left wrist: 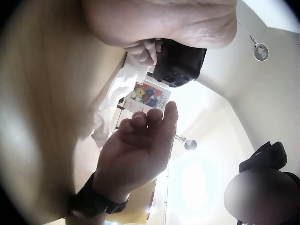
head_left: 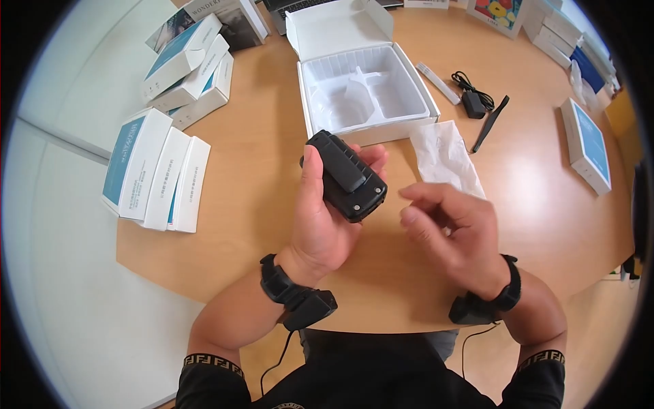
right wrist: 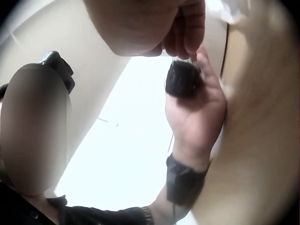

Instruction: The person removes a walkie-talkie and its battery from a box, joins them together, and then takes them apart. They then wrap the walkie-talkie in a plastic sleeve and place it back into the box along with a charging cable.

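Note:
A black walkie-talkie (head_left: 346, 176) lies back side up in my left hand (head_left: 323, 225), its belt clip and two screws showing. The left thumb runs along one side, and the other fingers wrap its far side. In the left wrist view the lower end of the walkie-talkie (left wrist: 178, 65) juts out past the palm. My right hand (head_left: 460, 228) hovers to the right of it, apart from the device, with fingers loosely bent and nothing seen in them. From the right wrist, the device (right wrist: 182, 78) appears in the left palm (right wrist: 194, 115).
Behind the hands stands an opened white box (head_left: 368, 133) with a moulded tray. A crumpled white bag (head_left: 446, 157), a black charger (head_left: 473, 103), a black strip (head_left: 490, 124) and a narrow white piece (head_left: 438, 83) lie right of it. White-and-blue boxes (head_left: 153, 170) are stacked left; another box (head_left: 586, 146) lies right.

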Demonstrator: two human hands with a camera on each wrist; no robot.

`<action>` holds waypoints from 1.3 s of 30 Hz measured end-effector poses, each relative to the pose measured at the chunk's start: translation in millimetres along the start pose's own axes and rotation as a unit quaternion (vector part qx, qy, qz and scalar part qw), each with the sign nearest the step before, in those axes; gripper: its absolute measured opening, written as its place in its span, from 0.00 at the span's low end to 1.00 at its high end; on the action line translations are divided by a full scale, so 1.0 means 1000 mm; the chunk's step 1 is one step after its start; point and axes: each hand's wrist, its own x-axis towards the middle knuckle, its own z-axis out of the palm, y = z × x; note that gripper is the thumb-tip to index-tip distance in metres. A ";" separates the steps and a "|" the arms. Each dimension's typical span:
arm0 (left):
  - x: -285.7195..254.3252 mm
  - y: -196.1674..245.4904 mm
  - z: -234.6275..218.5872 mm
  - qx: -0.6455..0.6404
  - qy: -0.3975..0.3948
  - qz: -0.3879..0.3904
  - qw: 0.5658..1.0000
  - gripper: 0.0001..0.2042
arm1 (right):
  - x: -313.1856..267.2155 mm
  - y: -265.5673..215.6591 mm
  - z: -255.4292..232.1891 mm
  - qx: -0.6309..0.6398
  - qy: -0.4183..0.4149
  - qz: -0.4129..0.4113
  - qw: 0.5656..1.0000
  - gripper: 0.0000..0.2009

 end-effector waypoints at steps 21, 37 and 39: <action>0.000 0.002 0.002 0.053 -0.021 -0.064 0.996 0.32 | 0.007 0.010 0.028 0.366 -0.159 0.232 0.887 0.14; 0.003 0.001 0.002 0.052 -0.007 -0.077 0.996 0.33 | 0.007 0.018 0.033 0.395 -0.152 0.194 0.885 0.15; 0.002 0.000 0.002 0.047 -0.007 -0.065 0.997 0.34 | 0.007 0.019 0.034 0.381 -0.156 0.184 0.893 0.15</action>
